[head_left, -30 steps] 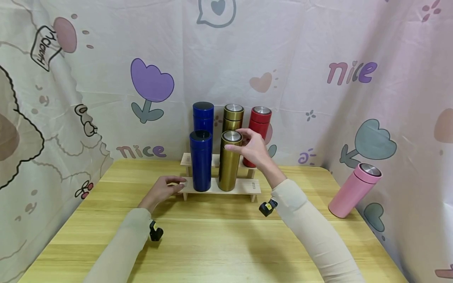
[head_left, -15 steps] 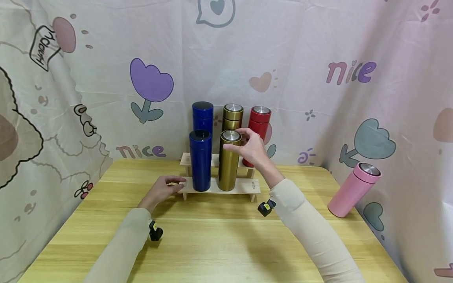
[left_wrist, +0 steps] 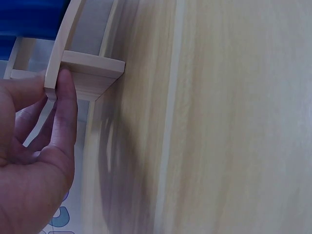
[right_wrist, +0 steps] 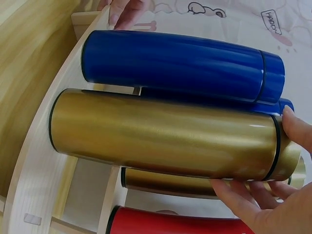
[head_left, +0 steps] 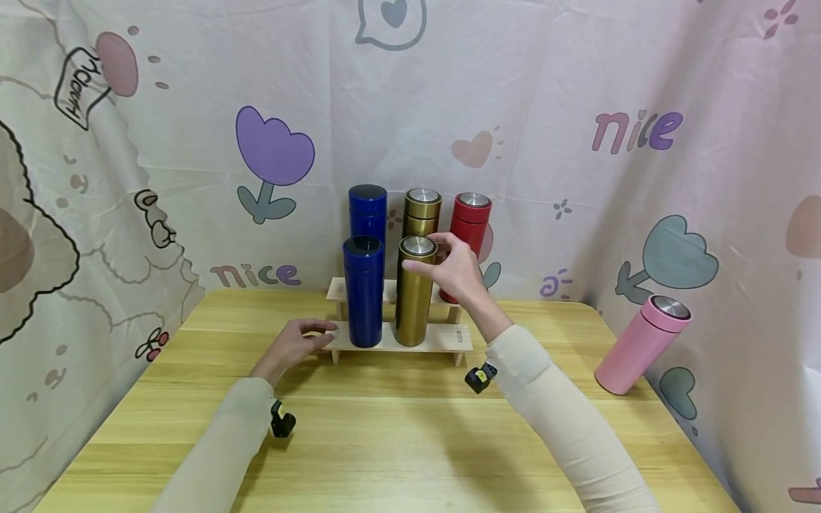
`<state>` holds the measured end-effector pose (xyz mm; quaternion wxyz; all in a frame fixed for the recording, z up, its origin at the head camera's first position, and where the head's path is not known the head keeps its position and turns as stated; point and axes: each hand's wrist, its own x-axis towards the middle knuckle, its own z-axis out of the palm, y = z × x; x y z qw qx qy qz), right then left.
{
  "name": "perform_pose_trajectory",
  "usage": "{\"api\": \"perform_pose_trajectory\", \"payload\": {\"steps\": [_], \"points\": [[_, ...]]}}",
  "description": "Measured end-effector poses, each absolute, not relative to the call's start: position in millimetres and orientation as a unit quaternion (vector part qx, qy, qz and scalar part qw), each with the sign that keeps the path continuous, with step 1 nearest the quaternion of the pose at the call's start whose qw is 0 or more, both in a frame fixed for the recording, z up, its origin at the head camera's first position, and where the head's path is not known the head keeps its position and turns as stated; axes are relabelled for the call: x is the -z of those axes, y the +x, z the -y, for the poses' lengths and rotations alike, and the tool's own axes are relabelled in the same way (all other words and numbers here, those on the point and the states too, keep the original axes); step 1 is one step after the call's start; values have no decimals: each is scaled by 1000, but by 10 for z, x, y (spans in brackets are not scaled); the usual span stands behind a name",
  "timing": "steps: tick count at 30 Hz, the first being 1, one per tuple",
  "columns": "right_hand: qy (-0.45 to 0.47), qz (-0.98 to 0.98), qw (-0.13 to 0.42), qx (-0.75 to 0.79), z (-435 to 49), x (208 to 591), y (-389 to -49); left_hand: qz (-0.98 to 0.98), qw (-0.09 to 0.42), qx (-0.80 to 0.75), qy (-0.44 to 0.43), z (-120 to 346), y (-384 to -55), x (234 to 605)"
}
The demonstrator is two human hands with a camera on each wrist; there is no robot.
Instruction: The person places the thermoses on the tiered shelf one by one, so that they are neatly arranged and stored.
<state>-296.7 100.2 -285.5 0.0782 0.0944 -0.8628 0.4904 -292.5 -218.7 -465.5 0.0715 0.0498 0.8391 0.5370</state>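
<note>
My right hand (head_left: 454,271) grips the front gold thermos (head_left: 413,303) near its silver-topped lid, thumb on one side and fingers on the other. This thermos stands upright on the lower step of a light wooden two-tier rack (head_left: 442,338). With thumb and fingers, my left hand (head_left: 296,348) pinches the left end of that step; the left wrist view shows the rack's board (left_wrist: 58,53) between them. Left of the gold thermos stands a blue thermos (head_left: 363,299). On the upper step are a second blue thermos (head_left: 368,206), a second gold thermos (head_left: 422,208) and a red thermos (head_left: 470,221).
A pink thermos (head_left: 641,345) stands on the right side of the wooden table (head_left: 398,442). Behind the rack hangs a printed cloth (head_left: 539,71), which also runs along both sides. The lower step's right end is bare board.
The gold thermos and my right hand have shifted very slightly left along the lower step. My left hand keeps its place on the rack's end.
</note>
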Motion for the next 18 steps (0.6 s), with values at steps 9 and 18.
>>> {"api": "perform_pose_trajectory", "payload": {"steps": [9, 18], "points": [[104, 863, 81, -488, -1006, 2871, -2945, -840, 73, -536, 47, 2191, -2924, 4650], [116, 861, 89, -487, -1016, 2912, -2936, -838, 73, -539, 48, 2183, -2912, 4648]]}}
